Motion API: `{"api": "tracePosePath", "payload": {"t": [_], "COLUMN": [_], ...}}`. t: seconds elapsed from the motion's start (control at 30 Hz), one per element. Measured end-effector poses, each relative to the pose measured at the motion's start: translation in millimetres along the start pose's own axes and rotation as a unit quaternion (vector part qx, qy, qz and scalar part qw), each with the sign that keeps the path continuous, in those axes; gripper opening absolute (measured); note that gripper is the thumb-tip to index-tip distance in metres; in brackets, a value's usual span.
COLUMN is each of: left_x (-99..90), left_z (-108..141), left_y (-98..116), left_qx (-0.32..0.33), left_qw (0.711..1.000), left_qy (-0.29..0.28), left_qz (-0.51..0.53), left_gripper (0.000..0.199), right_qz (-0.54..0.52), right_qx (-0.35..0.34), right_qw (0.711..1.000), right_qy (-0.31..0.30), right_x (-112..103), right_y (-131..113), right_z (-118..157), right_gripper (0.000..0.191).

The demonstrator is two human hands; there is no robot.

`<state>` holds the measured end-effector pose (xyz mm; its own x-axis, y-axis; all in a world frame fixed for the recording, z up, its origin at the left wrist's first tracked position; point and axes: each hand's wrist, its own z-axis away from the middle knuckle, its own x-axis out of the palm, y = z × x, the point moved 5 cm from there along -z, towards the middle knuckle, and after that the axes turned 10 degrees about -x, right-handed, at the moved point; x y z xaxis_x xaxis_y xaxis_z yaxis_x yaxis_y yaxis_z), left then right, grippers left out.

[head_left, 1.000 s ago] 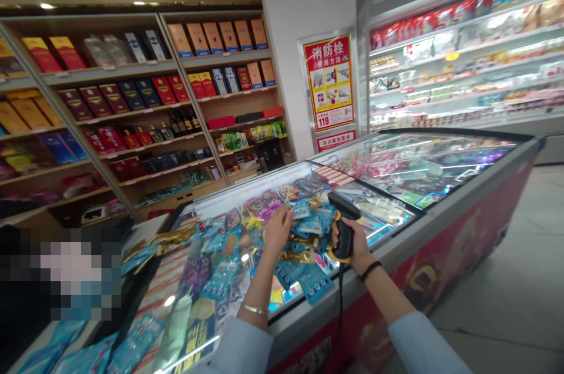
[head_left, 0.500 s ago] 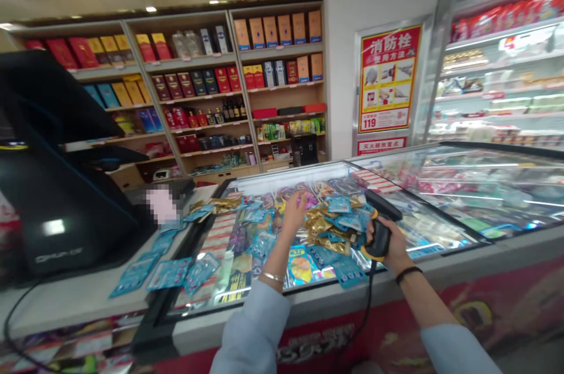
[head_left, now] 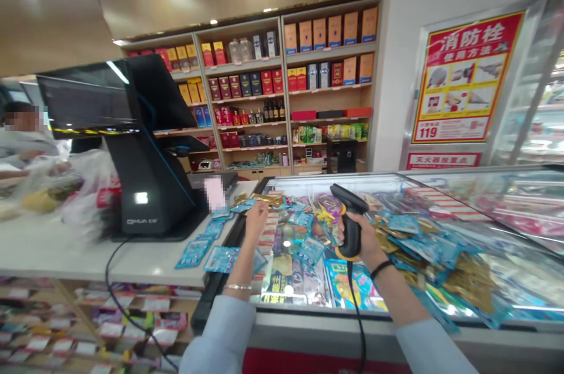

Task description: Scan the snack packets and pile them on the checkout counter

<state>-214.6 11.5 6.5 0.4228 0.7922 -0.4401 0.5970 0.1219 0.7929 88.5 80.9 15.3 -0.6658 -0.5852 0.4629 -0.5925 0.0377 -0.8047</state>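
Observation:
My right hand is wrapped round the handle of a black and yellow barcode scanner, its head pointing up and to the left over the glass. My left hand is closed, beside gold packets at the left edge of the freezer top; whatever is in its fingers is hidden. Blue packets lie in a row on the counter. A few single blue packets rest on the glass between my hands. A large heap of blue and gold packets covers the glass right of the scanner.
A black checkout terminal stands on the white counter, with filled plastic bags to its left. Another person is behind it. The scanner's cord hangs over the freezer's front edge. Boxed bottles fill the back shelves.
The view has turned left. My left hand has moved left from beside the heap to the gold packets near the counter, its fingers now closed. The scanner has moved left from the heap.

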Motion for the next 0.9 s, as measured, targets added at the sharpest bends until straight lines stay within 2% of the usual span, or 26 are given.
{"api": "tracePosePath", "payload": {"t": [0.1,0.2,0.27,0.37,0.47,0.63,0.8,0.9], "left_x": [-19.8,-30.3,-34.5,-38.1,-40.4,-46.3,-49.8,-44.6], "left_z": [-11,-20,-24,-26,-27,-31,-38,-41], "left_y": [-23,-35,-42,-53,-63,-74,-85,-93], "left_qx": [-0.042,-0.079,-0.104,-0.139,-0.159,-0.195,-0.195,-0.192], "left_qw": [0.987,0.954,0.933,0.917,0.913,0.921,0.93,0.935], "left_qy": [0.075,0.135,0.165,0.187,0.187,0.164,0.158,0.135], "left_qz": [-0.134,-0.257,-0.303,-0.325,-0.324,-0.296,-0.268,-0.265], "left_gripper": [0.024,0.029,0.032,0.035,0.037,0.038,0.042,0.042], "right_qz": [-0.02,-0.025,-0.007,0.024,0.034,0.016,-0.002,-0.009], "right_qx": [0.057,0.109,0.131,0.142,0.149,0.14,0.133,0.132], "right_qw": [0.997,0.993,0.991,0.988,0.985,0.988,0.99,0.99], "right_qy": [-0.045,-0.037,-0.033,-0.062,-0.082,-0.06,-0.037,-0.036], "right_x": [23,34,38,45,50,50,47,47], "right_y": [43,85,108,125,125,109,99,98], "right_z": [-21,-33,-32,-24,-18,-20,-23,-22], "right_gripper": [0.028,0.027,0.027,0.026,0.029,0.029,0.026,0.025]}}
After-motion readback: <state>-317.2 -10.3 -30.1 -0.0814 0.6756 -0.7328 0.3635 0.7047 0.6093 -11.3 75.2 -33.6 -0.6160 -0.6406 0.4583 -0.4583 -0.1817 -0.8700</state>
